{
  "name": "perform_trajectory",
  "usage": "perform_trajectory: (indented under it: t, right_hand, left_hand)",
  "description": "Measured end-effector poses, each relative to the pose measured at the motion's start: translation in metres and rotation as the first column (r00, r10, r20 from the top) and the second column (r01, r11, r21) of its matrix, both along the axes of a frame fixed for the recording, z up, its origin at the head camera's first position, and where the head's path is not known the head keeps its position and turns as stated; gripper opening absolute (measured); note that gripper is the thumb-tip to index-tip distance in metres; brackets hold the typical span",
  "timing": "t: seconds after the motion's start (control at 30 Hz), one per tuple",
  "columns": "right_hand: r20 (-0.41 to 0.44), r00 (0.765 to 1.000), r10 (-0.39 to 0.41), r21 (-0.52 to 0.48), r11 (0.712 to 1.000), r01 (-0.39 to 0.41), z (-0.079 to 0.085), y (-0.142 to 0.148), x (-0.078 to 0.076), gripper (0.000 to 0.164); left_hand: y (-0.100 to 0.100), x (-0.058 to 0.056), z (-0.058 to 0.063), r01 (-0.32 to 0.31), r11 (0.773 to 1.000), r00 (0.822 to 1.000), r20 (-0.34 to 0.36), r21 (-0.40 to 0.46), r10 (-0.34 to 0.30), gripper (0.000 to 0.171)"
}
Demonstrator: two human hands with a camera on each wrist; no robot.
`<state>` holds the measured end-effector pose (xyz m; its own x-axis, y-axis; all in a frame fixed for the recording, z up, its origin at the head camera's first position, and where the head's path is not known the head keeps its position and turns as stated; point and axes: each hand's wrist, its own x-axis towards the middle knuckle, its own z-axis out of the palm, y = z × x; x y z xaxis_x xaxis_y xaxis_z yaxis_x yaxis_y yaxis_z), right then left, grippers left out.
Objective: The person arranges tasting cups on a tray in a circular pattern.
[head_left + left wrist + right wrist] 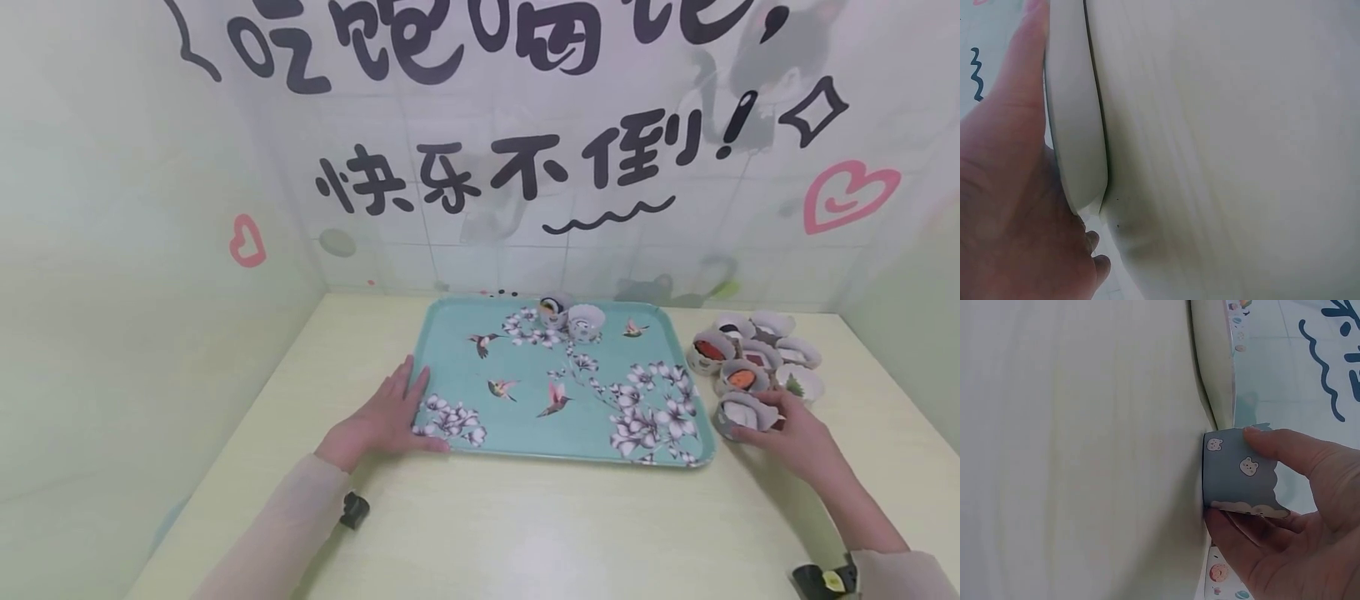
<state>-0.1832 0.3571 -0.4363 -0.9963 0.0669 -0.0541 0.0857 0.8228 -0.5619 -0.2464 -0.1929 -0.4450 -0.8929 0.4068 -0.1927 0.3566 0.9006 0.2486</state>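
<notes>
In the head view my left hand (386, 421) rests at the near left corner of a turquoise tray (450, 375) printed with flowers and hummingbirds, its fingers fairly straight along the rim. The left wrist view shows the thumb (1019, 81) lying against the tray's pale side (1075, 106). Right of the tray, my right hand (798, 433) pinches a small paper baking cup (738, 417) with something white inside. Seen from the right wrist, this cup (1235, 469) is blue-grey with bear faces, held between thumb and fingers, its base at the tabletop.
Several similar cups with food-like pieces cluster beyond the right hand, among them one with an orange piece (742, 381) and one with a red piece (712, 350). Two cups, including a white one (586, 322), stand at the tray's back. A printed wall sheet (480, 250) rises behind.
</notes>
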Motion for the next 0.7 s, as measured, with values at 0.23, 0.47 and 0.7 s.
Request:
perform_trajectory:
  t: [0.23, 0.47, 0.7]
  right_hand:
    - [0.001, 1.0, -0.006, 0.027, 1.0, 0.006, 0.0004, -0.0023, -0.001, 0.072]
    - [-0.011, 1.0, -0.003, 0.041, 0.999, 0.004, 0.0007, -0.0029, -0.001, 0.072]
    - [-0.036, 0.999, 0.001, 0.057, 0.998, 0.001, 0.006, -0.0044, -0.0005, 0.07]
  left_hand:
    - [-0.0014, -0.0014, -0.0019, -0.002, 1.0, 1.0, 0.012, 0.012, 0.002, 0.131]
    - [-0.0016, -0.0029, -0.0033, -0.001, 1.0, 1.0, 0.018, 0.006, 0.001, 0.132]
    - [-0.0019, -0.0017, -0.0022, -0.011, 1.0, 1.0, 0.014, 0.006, 0.011, 0.13]
